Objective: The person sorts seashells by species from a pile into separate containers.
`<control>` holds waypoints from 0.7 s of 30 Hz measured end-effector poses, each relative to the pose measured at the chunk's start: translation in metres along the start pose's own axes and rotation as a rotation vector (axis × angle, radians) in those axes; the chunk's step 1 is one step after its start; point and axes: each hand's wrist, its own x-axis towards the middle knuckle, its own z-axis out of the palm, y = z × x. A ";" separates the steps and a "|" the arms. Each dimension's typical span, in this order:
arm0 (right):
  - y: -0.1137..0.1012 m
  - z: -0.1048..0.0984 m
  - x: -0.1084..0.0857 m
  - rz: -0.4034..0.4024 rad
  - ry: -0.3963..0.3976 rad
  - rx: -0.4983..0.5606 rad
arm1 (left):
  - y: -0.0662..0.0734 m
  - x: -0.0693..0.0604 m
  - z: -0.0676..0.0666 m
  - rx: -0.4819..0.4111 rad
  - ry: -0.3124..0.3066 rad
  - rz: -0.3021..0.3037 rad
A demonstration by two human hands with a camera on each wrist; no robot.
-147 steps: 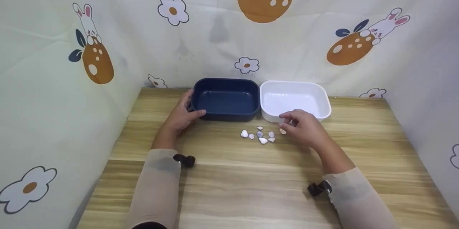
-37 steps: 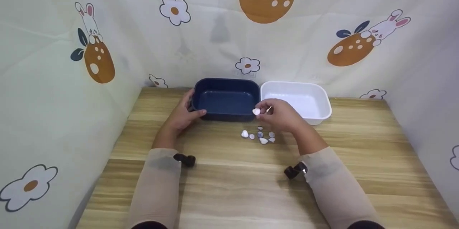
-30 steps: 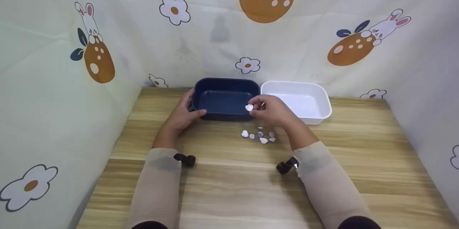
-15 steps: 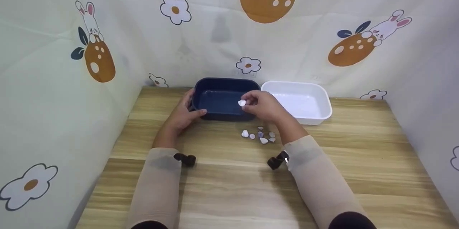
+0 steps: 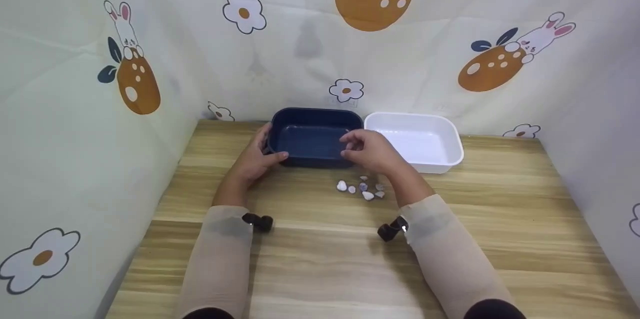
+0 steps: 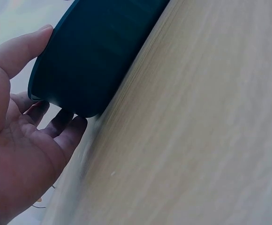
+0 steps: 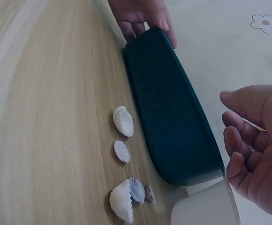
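A dark blue bin (image 5: 314, 162) stands at the back of the table, and the left hand (image 5: 254, 160) grips its left end, thumb on the front rim. In the left wrist view the fingers of the left hand (image 6: 28, 136) lie against the bin's end wall (image 6: 94, 56). Over the bin's right part hovers the right hand (image 5: 371, 151), fingers loosely bent and holding nothing visible. The right wrist view shows the right hand (image 7: 258, 145) with thumb and fingertips apart. Several small shells lie in front, among them a white shell (image 5: 341, 186) and a larger pale one (image 5: 368, 195).
A white bin (image 5: 440, 168) stands against the dark bin's right side. Patterned cloth (image 5: 295, 74) hangs behind and at both sides of the wooden table (image 5: 320, 269). Each sleeve carries a small black device near the wrist.
The right hand brought a white shell leftward from beside the white bin to over the dark bin; the shell is gone from its fingers. The left hand stays on the bin.
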 end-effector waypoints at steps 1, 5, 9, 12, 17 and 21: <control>0.000 -0.001 -0.002 0.001 0.000 0.001 | 0.000 0.000 0.000 -0.007 -0.001 0.003; 0.003 -0.003 -0.011 -0.001 0.003 0.007 | 0.000 0.001 0.000 -0.006 0.004 0.002; 0.008 -0.007 -0.023 -0.010 0.017 0.009 | 0.000 0.001 0.000 0.001 0.006 -0.004; 0.012 -0.010 -0.032 -0.019 0.025 0.000 | 0.001 0.000 0.000 0.005 0.005 -0.010; 0.021 -0.017 -0.048 -0.031 0.031 -0.021 | 0.001 0.000 0.000 0.009 -0.001 -0.013; 0.027 -0.021 -0.060 -0.028 0.032 -0.036 | 0.002 -0.001 0.000 0.006 -0.007 -0.021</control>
